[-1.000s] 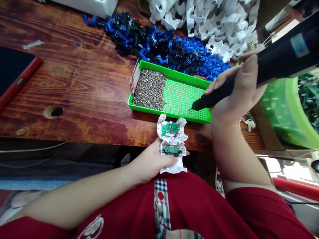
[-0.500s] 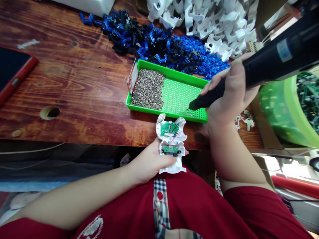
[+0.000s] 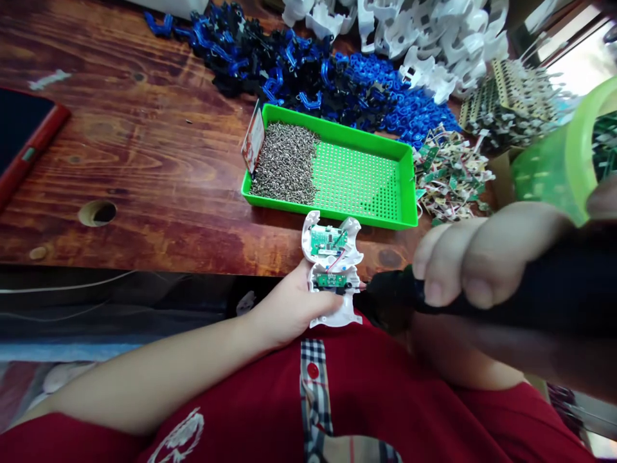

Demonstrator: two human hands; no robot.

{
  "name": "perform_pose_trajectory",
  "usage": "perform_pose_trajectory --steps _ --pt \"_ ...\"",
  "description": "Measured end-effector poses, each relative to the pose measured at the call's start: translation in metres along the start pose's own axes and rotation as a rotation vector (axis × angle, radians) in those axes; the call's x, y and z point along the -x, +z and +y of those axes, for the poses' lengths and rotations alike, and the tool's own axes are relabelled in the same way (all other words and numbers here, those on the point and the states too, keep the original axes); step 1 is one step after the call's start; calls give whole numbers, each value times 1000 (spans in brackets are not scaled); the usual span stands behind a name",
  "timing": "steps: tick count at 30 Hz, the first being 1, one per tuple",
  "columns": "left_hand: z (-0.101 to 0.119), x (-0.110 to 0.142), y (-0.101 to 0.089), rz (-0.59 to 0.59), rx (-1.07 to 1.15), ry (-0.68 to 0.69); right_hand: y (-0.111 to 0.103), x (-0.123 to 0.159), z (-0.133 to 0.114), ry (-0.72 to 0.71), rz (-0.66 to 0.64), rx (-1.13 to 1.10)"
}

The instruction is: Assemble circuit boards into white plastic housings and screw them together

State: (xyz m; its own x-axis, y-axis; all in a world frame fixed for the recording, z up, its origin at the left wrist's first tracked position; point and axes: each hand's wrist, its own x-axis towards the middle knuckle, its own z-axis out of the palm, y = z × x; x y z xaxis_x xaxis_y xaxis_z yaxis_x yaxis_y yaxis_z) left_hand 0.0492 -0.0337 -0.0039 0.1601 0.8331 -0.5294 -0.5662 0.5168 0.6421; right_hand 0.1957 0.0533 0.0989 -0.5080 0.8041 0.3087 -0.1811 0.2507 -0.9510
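Where bright light is let in at the upper right, the room is only partly shown, and most of the view is taken up by a brown wooden table [image 3: 159, 170], its glossy surface streaked with dark grain. Below its near edge, a shadowed space is crossed by a pale cable [image 3: 67, 289]. A red shirt [image 3: 395, 392] is worn by the person. The far side of the table is covered by a long heap of blue and black parts [image 3: 270, 64], with white shells [image 3: 434, 38] piled behind. A black tool [image 3: 393, 289] is gripped by the right hand [image 3: 486, 260], its fingers curled over the barrel. At mid-table a green tray [image 3: 357, 164] is set, its right part bare mesh. On the right, a translucent green bin [image 3: 581, 145] is cut off by the frame; on the left, so is a red-edged device [image 3: 29, 138]. An opened white casing [image 3: 340, 315] is gripped by the left hand [image 3: 292, 299] at the table's near edge, the tool's tip just beside it; whether contact is made cannot be told. The tray's left part is filled with small screws [image 3: 284, 164]. A round hole [image 3: 99, 213] is cut into the wood. Inside the casing, two green boards [image 3: 331, 240] are joined by a thin red wire [image 3: 336, 260].
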Motion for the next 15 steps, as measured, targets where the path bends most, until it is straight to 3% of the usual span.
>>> perform_pose_trajectory --steps 2,4,7,11,13,15 --pt "-1 -1 -1 4 -12 -7 4 3 -9 68 -64 16" --pt "-2 -1 -1 5 -20 -7 5 2 -10 9 -4 13" --pt "-2 -1 -1 24 -44 8 3 -1 3 -99 89 10" --pt "-2 -1 0 21 -46 12 4 0 22 -120 118 36" --pt "-1 -1 0 19 -52 10 4 2 25 -99 103 55" --pt "-1 -1 0 31 -62 4 3 3 24 -76 8 75"
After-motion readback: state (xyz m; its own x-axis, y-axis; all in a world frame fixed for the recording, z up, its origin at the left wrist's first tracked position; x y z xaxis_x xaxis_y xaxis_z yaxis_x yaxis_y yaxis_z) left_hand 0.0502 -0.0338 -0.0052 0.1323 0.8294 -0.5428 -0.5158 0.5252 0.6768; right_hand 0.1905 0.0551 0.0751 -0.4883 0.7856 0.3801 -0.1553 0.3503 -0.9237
